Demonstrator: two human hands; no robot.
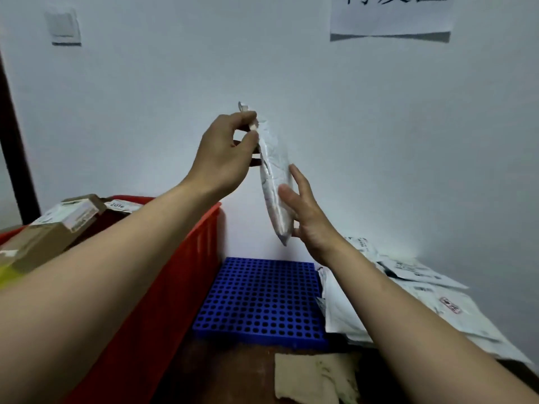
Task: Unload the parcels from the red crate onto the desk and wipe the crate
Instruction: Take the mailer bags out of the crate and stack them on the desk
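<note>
— From the head view, what do we hold?

— Our left hand [224,147] pinches the top corner of a white parcel [274,176], thumb and fingertips clenched on it. The parcel hangs tilted in the air just above the centre of the view, in front of the wall [379,141].

— And our right hand [306,211]?

— It is relaxed rather than gripping. Its fingers lie straight along the parcel's lower half and the thumb rests on the face.

— Where do we see the red crate [175,272]?

— At 8 o'clock, under our left forearm. Cardboard boxes [43,240] are still inside it, with labels on top.

— What is on the desk [233,371]?

— At 4 o'clock we see a heap of white mailers [423,293], partly hidden by our right forearm. At 6 o'clock a blue perforated panel [262,301] lies between crate and heap. Nearer us, a crumpled pale cloth [315,377] lies on the dark wood.

— Higher up?

— A paper sheet [390,16] at 1 o'clock and a wall switch [62,26] at 11.
</note>
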